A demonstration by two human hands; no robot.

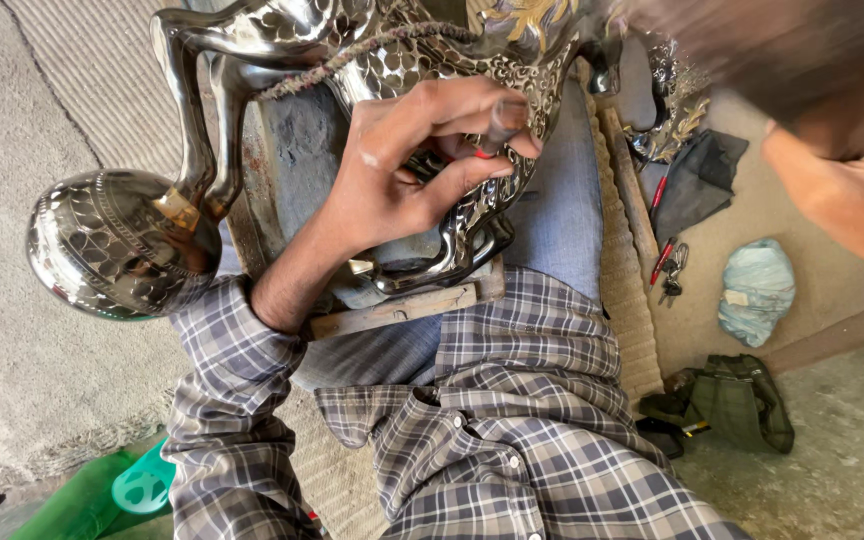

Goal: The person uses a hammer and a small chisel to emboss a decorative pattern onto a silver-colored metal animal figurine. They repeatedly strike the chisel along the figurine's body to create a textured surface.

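One engraved metal animal figure [372, 60], dark polished body with silver-cut floral pattern, lies across the person's lap on one wooden block [402, 308], likely so the legs and belly face up for working. One round engraved ball foot [117, 243], joined to a raised leg, hangs out over the floor at the left. Left hand [407, 165]: fingers closed together, pinching one small chisel-like tool [504, 118] against the figure's flank, the wrist resting on the metal, apparently to steady the point. Right hand [852, 195]: raised at the upper right and motion-blurred; it seems closed on a dark blurred object [752, 60], though I cannot tell what that is. On the floor [832, 400] to the right, set apart within reach: one second ornate metal piece [667, 110], one dark cloth [697, 180], two red-handled tools [660, 262], one pale blue bundle [757, 290], one olive bag [737, 400]. One green plastic item [142, 485], lower left.
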